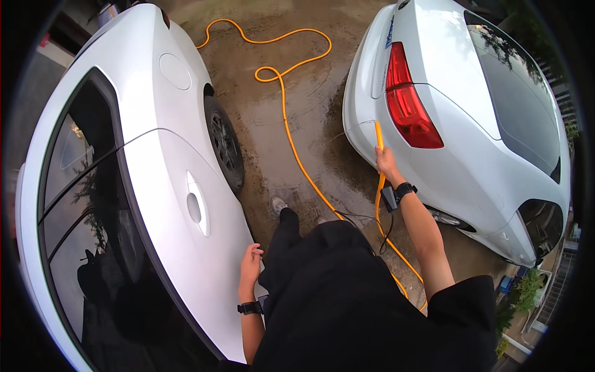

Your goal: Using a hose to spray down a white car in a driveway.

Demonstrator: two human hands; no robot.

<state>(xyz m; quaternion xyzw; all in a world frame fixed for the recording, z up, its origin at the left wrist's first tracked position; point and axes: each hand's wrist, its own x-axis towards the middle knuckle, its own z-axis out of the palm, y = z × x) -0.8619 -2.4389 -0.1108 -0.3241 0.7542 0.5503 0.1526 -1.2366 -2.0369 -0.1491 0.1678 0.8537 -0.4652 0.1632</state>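
Note:
My right hand (386, 161) grips an orange hose (303, 168) near its end. The hose end points toward the rear bumper of a white car (446, 116), just below its red tail light (409, 104). A thin stream of water seems to leave the end toward the left. My left hand (251, 263) hangs beside the door of a second white car (186, 260), with its fingers loosely curled and nothing seen in them. Whether it touches the door I cannot tell. Both wrists wear black straps with small devices.
The hose winds in loops over wet concrete ground (260, 116) between the cars. The left car's rear wheel (223, 142) and door handle (198, 208) face me. A black cable (390, 232) hangs from my right wrist. Potted plants (528, 289) stand at the lower right.

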